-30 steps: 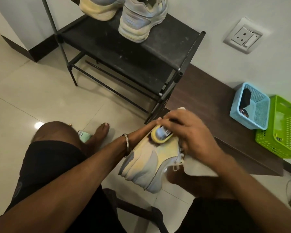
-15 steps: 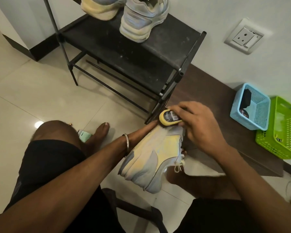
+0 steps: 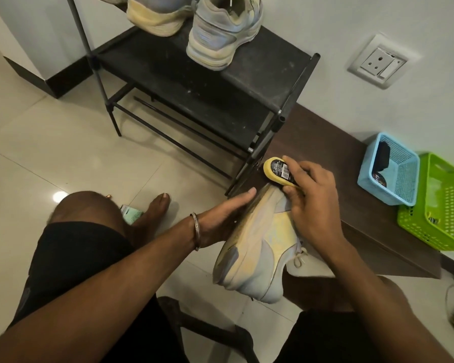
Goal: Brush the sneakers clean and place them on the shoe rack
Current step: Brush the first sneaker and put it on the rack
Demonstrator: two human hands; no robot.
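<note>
The sneaker in hand (image 3: 257, 247) sits just below centre of the view, tipped on its side with the sole turned toward nine o'clock and the toe end pointing up toward twelve, which puts its upper face-up for cleaning. The left hand (image 3: 220, 218) lies along the sole with fingers straight, bracing the shoe from the nine o'clock side so it will not twist under pressure. The right hand (image 3: 309, 203) comes in from three o'clock and pinches a small yellow brush (image 3: 279, 171) with a barcode label on its back, held at the sneaker's twelve o'clock end; whether its working face touches the toe just now is hard to tell, since the fingers hide the contact. Judging from this, the brushing step is under way and this shoe is not yet ready for storing. Out toward twelve o'clock stands the black shoe rack (image 3: 247, 82), and two sneakers (image 3: 220, 32) already rest on its top shelf, heels toward the viewer, with bare shelf beside them at three o'clock that looks fit to take another. At three o'clock, on a dark low ledge (image 3: 338, 163), a blue basket (image 3: 388, 169) and a green basket (image 3: 440, 203) sit side by side, near the working hand.
</note>
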